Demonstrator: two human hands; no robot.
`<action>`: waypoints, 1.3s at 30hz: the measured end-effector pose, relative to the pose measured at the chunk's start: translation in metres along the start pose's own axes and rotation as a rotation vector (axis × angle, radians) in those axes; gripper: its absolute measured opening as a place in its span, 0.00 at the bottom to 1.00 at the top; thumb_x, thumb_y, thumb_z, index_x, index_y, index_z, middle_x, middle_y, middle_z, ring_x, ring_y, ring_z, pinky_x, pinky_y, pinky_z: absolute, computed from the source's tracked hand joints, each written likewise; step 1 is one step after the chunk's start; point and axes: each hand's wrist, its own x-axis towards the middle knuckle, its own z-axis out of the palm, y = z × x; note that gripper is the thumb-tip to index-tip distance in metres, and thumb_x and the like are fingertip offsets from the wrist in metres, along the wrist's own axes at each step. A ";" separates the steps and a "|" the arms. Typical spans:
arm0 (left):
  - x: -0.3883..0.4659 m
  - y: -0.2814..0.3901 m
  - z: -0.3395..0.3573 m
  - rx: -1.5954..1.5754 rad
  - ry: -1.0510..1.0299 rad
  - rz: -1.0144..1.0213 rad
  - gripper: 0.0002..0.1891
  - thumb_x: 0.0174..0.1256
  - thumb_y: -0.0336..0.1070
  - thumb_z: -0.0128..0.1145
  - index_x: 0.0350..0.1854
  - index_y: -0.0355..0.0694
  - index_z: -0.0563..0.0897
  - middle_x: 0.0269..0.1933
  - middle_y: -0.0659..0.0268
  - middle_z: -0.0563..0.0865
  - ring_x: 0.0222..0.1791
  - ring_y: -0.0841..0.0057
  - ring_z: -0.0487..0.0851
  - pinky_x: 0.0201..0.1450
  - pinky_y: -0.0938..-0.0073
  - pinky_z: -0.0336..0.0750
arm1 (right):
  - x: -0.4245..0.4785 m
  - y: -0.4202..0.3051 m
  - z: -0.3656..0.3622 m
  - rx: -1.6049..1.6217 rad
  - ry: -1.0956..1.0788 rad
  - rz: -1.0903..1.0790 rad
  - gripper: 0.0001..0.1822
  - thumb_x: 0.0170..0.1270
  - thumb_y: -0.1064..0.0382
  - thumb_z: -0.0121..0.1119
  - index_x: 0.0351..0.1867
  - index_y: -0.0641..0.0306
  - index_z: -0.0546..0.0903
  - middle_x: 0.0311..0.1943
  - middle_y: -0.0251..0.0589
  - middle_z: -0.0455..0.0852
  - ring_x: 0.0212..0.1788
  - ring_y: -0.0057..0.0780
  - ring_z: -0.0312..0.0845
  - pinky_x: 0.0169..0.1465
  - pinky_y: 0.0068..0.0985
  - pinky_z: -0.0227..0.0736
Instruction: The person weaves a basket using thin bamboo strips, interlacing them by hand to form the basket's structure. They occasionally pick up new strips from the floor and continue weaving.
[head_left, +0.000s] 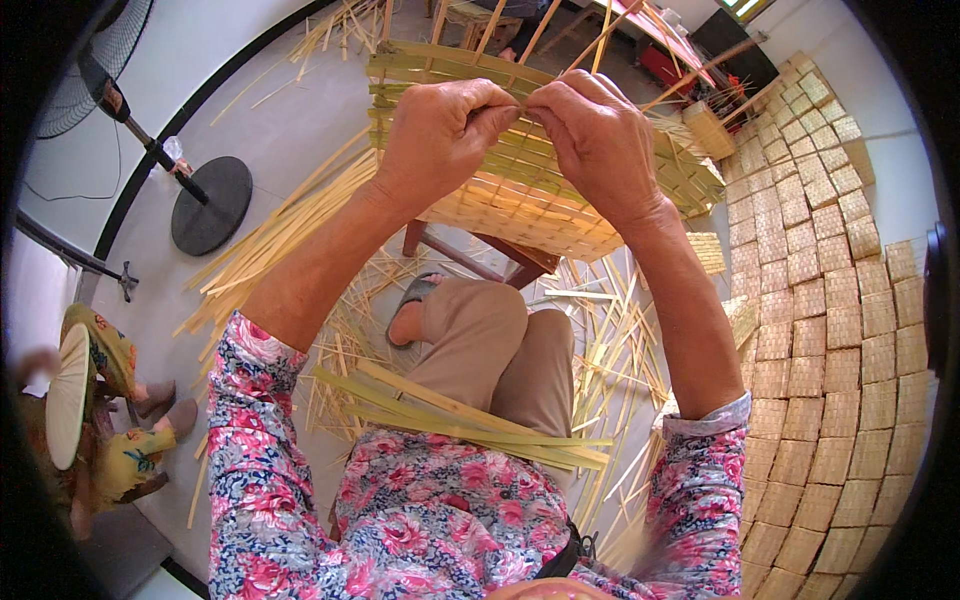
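A half-woven bamboo basket (536, 225) stands tilted in front of me, with pale weave low down and greener strips higher up. Upright bamboo stakes (487, 30) stick out beyond its far edge. Over its upper weave, my left hand (450, 131) and my right hand (604, 142) meet fingertip to fingertip. Thumb and forefinger of each are pinched on what looks like a thin bamboo strip, mostly hidden by the fingers. Several loose green bamboo strips (465, 424) lie across my lap.
Under the basket is a wooden stool (525, 259). Long split strips (300, 217) lean at left, and scraps (615, 337) litter the floor. Stacked woven baskets (817, 360) line the right. A fan base (211, 206) stands left; a person with a hand fan (67, 397) sits lower left.
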 end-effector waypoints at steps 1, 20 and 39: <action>0.000 -0.001 0.001 0.026 0.004 0.006 0.08 0.70 0.31 0.63 0.44 0.30 0.87 0.31 0.63 0.89 0.32 0.82 0.86 0.36 0.79 0.81 | 0.001 0.000 0.002 0.027 0.029 -0.003 0.03 0.62 0.64 0.63 0.36 0.57 0.83 0.35 0.39 0.84 0.43 0.43 0.84 0.43 0.39 0.80; 0.033 0.000 -0.016 0.580 0.004 0.156 0.10 0.75 0.43 0.57 0.49 0.46 0.85 0.35 0.53 0.88 0.34 0.52 0.88 0.36 0.57 0.82 | 0.008 -0.005 0.007 -0.105 0.090 -0.008 0.06 0.51 0.66 0.63 0.30 0.57 0.77 0.28 0.38 0.81 0.35 0.43 0.80 0.36 0.41 0.76; 0.035 0.021 -0.022 0.311 0.036 0.060 0.06 0.68 0.35 0.59 0.35 0.38 0.83 0.29 0.45 0.84 0.33 0.46 0.85 0.34 0.53 0.76 | -0.004 -0.017 0.013 -0.208 0.142 -0.031 0.08 0.50 0.69 0.65 0.33 0.53 0.83 0.35 0.31 0.82 0.48 0.35 0.77 0.41 0.35 0.80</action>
